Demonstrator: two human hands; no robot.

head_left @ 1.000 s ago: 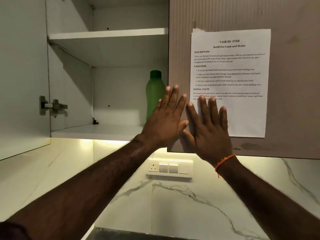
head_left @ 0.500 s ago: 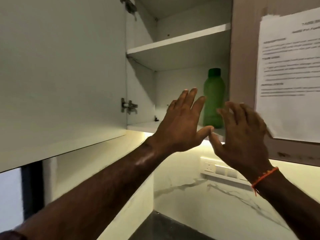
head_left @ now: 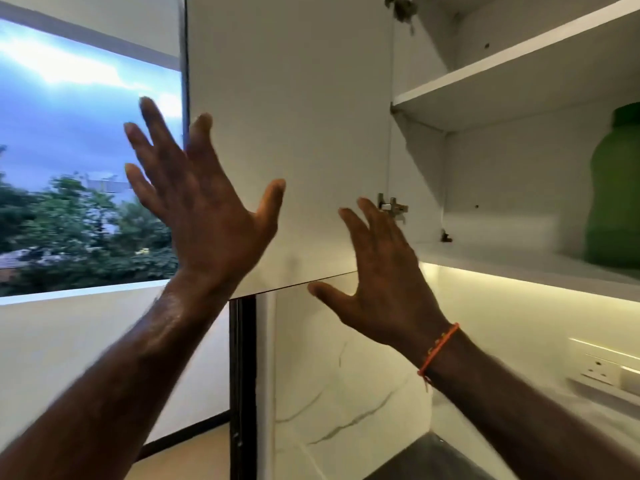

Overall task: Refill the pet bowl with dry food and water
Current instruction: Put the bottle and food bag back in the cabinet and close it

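Both my hands are raised in front of an open white cabinet door (head_left: pixel 294 133). My left hand (head_left: pixel 204 206) has its fingers spread wide and holds nothing. My right hand (head_left: pixel 384 278), with an orange thread at the wrist, is also spread and empty, a little lower and to the right. A green plastic bottle (head_left: pixel 614 188) stands upright on the lower cabinet shelf (head_left: pixel 519 265) at the far right, partly cut off by the frame edge. No pet bowl or food is in view.
An upper shelf (head_left: pixel 502 74) sits above the bottle. A window (head_left: pixel 79 161) with trees and sky fills the left. A wall socket panel (head_left: pixel 606 370) is at the lower right on the marble backsplash (head_left: pixel 346 393). A dark countertop (head_left: pixel 433 462) shows at the bottom.
The view has swung left, from the closed door with the taped paper to the open door and the window. Both hands came off that door and spread apart.
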